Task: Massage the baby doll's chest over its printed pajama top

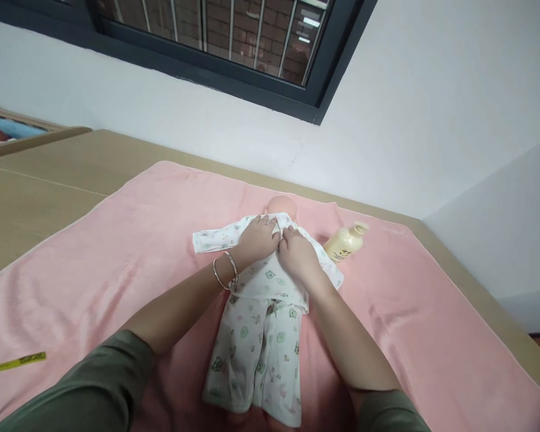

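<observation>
Along the far side of the wooden table (67, 157), a pink blanket (126, 252) stops just short of the white wall (432, 96), leaving a narrow strip of bare wood. That strip continues down the right side, while to the left the wood widens beyond the blanket's slanting border. The dark window frame (315, 99) sits on the wall above. Broad stretches of pink fabric lie left and right of a baby doll (272, 287), which is stretched out near the middle of the blanket, head (282, 206) toward the wall, legs toward the person. A cream pump bottle (345, 242) takes up the space just beside the doll's sleeve on the right, close to the right hand's side; whether they touch I cannot tell. At the left margin lies a yellow strip (15, 362).

Both forearms reach forward, converging over the doll's printed top (252, 281); the matching trousers (240, 342) lie between them. The left hand (260, 237), bangles (232, 264) at its wrist, rests palm down on the chest, fingers extended and slightly parted toward the neckline. The right hand (297, 252) meets it there, fingers bent, thumb side inward. Whether either one pinches the fabric, I cannot tell.
</observation>
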Motion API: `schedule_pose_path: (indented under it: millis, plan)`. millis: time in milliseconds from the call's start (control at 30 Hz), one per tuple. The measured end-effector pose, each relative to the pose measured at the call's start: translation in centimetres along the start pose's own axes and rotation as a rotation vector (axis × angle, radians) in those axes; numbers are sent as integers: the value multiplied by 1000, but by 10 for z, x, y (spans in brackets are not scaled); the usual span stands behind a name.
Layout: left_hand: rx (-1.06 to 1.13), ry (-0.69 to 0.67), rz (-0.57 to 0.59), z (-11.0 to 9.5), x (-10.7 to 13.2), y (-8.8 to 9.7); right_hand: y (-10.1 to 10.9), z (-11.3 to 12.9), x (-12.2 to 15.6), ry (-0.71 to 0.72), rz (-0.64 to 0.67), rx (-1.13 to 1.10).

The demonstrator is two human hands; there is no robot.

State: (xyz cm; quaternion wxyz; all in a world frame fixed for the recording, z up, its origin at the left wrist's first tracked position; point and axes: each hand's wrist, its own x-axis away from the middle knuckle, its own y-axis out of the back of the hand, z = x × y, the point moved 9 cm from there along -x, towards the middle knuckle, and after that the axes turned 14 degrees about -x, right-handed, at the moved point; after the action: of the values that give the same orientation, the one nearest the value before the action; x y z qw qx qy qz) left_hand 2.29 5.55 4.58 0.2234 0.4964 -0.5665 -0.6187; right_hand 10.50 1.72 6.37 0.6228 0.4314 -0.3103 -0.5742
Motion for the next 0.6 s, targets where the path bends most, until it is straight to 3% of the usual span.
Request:
schedule_pose_path:
  millis: [100,200,300,467,600]
  plan:
    - [22,-11,21,-1,2,1,6,-25,-19,-8,-28,-98]
    - [39,-22,31,1,-1,3,3,-36,-26,-23,-27,-102]
    - [57,-19,10,6,-5,-1,-7,-26,-16,-61,21,-57]
    - [115,95,-23,22,-9,-14,-14,-2,6,-103,56,-8]
    - [72,128,-38,17,-4,-13,-11,-9,-2,-68,50,-83]
